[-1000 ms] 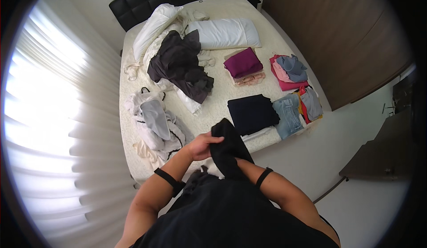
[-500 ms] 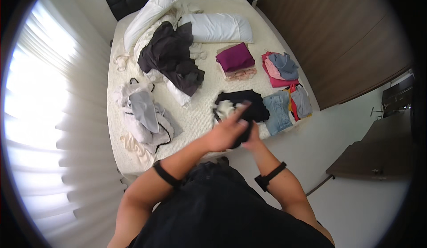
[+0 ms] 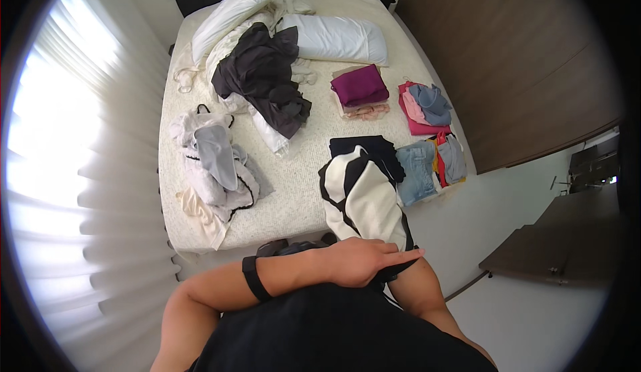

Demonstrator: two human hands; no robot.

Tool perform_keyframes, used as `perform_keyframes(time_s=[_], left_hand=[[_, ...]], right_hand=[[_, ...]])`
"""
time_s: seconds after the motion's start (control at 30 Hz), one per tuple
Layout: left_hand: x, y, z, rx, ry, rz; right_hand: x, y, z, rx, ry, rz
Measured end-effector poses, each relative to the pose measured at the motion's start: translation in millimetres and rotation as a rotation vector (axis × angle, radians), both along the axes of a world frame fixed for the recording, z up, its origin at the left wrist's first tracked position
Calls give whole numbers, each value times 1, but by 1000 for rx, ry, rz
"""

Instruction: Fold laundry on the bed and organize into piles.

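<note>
A white garment with black edging point(image 3: 370, 198) stretches from the bed's front edge toward my body. My left hand point(image 3: 357, 262) lies across its near end, index finger stretched to the right and the other fingers curled against the cloth. My right forearm point(image 3: 422, 285) reaches up beside it; that hand is hidden behind the garment and my left hand. Just beyond the garment lies folded black clothing point(image 3: 367, 150), partly covered by it. Folded blue denim point(image 3: 417, 170) sits to the right.
On the bed point(image 3: 294, 192) are a purple-topped folded stack point(image 3: 360, 86), a pink and blue pile point(image 3: 427, 108), grey and red clothes point(image 3: 451, 158), a dark heap point(image 3: 264, 78), a pale fluffy heap point(image 3: 217, 172) and white pillows point(image 3: 334, 38). A curtain point(image 3: 113, 192) hangs left; brown panels point(image 3: 501, 58) stand right.
The garment, bunched and dark in my hands before, is now spread out with its white side showing. Both hands have come back toward my body, and my right hand has gone out of sight.
</note>
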State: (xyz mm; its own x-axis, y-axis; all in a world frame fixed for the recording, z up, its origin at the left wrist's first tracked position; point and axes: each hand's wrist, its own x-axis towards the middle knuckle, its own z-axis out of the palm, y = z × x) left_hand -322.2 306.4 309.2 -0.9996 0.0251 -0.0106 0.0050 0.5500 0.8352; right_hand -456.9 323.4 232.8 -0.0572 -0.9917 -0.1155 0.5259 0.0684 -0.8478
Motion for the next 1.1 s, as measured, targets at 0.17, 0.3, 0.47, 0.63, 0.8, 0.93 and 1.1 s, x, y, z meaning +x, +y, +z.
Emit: perform_keyframes(time_s=[0.17,0.3,0.47,0.63,0.8,0.93,1.1], left_hand=[[7,-7,6,137,97,-40],[13,3,4,322,162,-117],[31,-5,-28,616,-214,77],[39,-7,-33,258,-336,5],[27,6,-33,80,-250,4],[23,15,-35,66,29,-6],[9,17,-17,99,132,-52]], right_hand=[[4,-7,0,12,26,-8],[3,-11,1,14,40,-20],[-13,-23,4,49,-18,-106],[-46,-45,13,70,-117,-236],[-74,-54,28,52,-75,-328],[-80,-40,56,-43,256,-408],[-13,-5,101,-459,1407,27]])
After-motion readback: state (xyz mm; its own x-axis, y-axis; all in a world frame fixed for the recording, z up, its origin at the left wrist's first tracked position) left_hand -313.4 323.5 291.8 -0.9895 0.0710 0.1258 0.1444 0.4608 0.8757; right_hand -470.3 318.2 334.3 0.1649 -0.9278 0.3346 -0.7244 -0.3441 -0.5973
